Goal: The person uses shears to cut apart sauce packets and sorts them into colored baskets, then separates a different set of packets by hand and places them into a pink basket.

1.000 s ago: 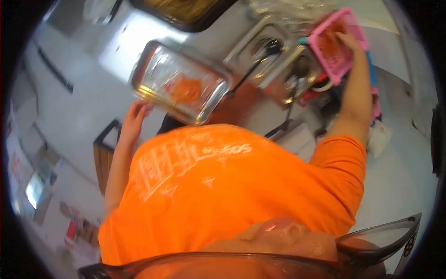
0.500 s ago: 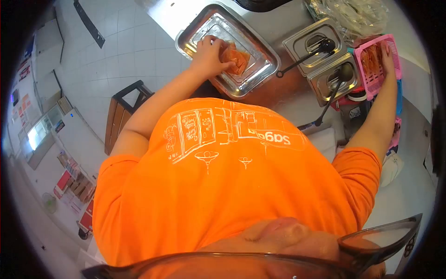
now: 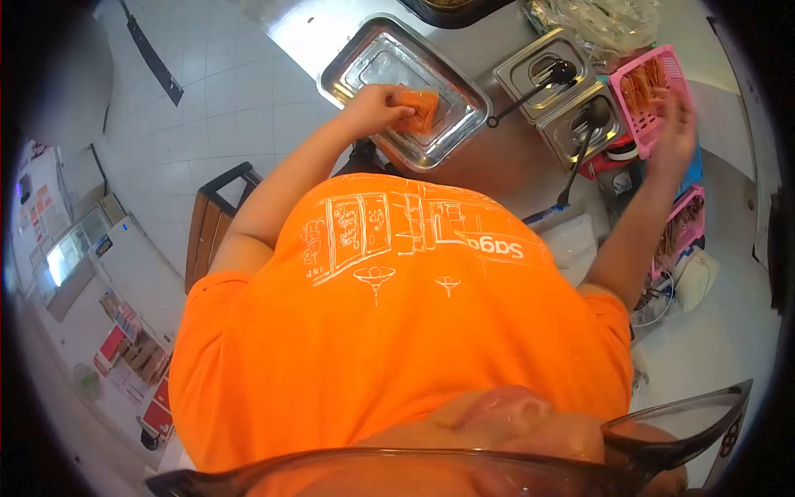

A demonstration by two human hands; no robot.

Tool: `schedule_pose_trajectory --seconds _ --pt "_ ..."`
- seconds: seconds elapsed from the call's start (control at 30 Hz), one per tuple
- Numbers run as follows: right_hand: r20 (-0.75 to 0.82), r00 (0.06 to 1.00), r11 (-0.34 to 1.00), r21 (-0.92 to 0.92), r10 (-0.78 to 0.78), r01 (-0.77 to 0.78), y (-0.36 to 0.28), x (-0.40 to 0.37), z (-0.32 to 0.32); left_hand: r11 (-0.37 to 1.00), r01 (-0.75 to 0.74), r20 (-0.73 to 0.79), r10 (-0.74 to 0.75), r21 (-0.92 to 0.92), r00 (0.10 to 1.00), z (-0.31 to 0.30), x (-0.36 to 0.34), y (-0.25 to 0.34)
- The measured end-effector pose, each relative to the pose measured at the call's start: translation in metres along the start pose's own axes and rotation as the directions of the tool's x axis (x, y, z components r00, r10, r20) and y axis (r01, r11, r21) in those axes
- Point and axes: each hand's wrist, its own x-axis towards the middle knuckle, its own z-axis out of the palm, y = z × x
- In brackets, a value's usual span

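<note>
My left hand point(image 3: 374, 109) grips an orange packet point(image 3: 420, 112) by its left edge, thumb on top, over the steel tray point(image 3: 349, 68). The packet looks like clear plastic with orange contents. My right hand point(image 3: 675, 137) is at the right side of a pink basket point(image 3: 681, 81), its fingers spread and somewhat blurred. Nothing shows in that hand. Several reddish-orange packets point(image 3: 642, 87) lie in the basket.
Two steel containers point(image 3: 537, 70) point(image 3: 571, 132) with black-handled ladles point(image 3: 582, 157) stand between tray and basket. Clear plastic bags point(image 3: 600, 29) lie behind them. A dark pan point(image 3: 455, 10) is at the top edge. Another pink basket point(image 3: 689, 217) sits nearer my right arm.
The orange packet has been lifted and turned by my left hand above the tray. My right hand has moved off the pink basket's edge toward me, and its fingers have spread.
</note>
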Motion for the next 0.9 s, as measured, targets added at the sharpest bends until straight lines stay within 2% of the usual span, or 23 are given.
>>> schedule_pose_trajectory --seconds 0.03,0.07,0.1,0.13,0.17,0.23,0.33,0.53,0.63,0.73,0.83,0.9 --pt "0.145 0.974 0.982 -0.097 0.174 -0.161 -0.027 -0.041 0.020 0.998 0.012 0.022 -0.011 -0.058 1.000 -0.005 -0.006 0.004" --pt "0.381 0.924 0.985 0.139 0.043 -0.103 -0.033 -0.079 0.049 0.993 -0.015 0.025 0.018 -0.115 1.000 -0.008 -0.012 0.008" --pt "0.560 0.823 0.989 -0.049 -0.090 0.142 -0.058 -0.104 0.077 0.984 -0.043 0.024 0.048 -0.174 0.999 -0.011 -0.018 0.014" --pt "0.696 0.718 0.991 -0.092 -0.009 0.102 -0.066 -0.125 0.101 0.970 -0.071 0.020 0.077 -0.233 0.997 -0.013 -0.023 0.017" --pt "0.662 0.727 0.966 -0.021 -0.180 0.259 -0.058 -0.143 0.130 0.955 -0.075 0.023 0.085 -0.286 0.996 -0.013 -0.027 0.020" --pt "0.634 0.726 0.898 -0.112 -0.265 0.425 -0.048 -0.173 0.169 0.920 -0.084 0.026 0.102 -0.382 0.994 -0.013 -0.032 0.024" --pt "0.559 0.784 0.921 -0.088 -0.269 0.379 -0.018 -0.186 0.200 0.877 0.032 0.108 0.023 -0.480 0.994 -0.021 -0.037 0.037" --pt "0.652 0.709 0.941 0.020 -0.269 0.339 -0.005 -0.175 0.202 0.882 -0.061 0.134 0.138 -0.467 0.981 -0.030 -0.035 0.032" --pt "0.625 0.741 0.969 0.146 -0.247 0.200 -0.005 -0.176 0.204 0.804 -0.114 0.198 0.277 -0.584 0.940 -0.034 -0.036 0.032" --pt "0.657 0.751 0.995 0.102 -0.066 -0.002 -0.010 -0.179 0.207 0.868 -0.238 0.122 0.319 -0.435 0.940 -0.026 -0.026 0.016" --pt "0.504 0.855 0.982 0.063 0.121 -0.176 0.024 -0.178 0.222 0.821 -0.169 0.199 0.322 -0.545 0.925 -0.028 -0.027 0.016" --pt "0.400 0.894 0.906 0.269 0.205 -0.328 0.024 -0.176 0.220 0.866 -0.235 0.092 0.304 -0.440 0.948 -0.030 -0.032 0.016"
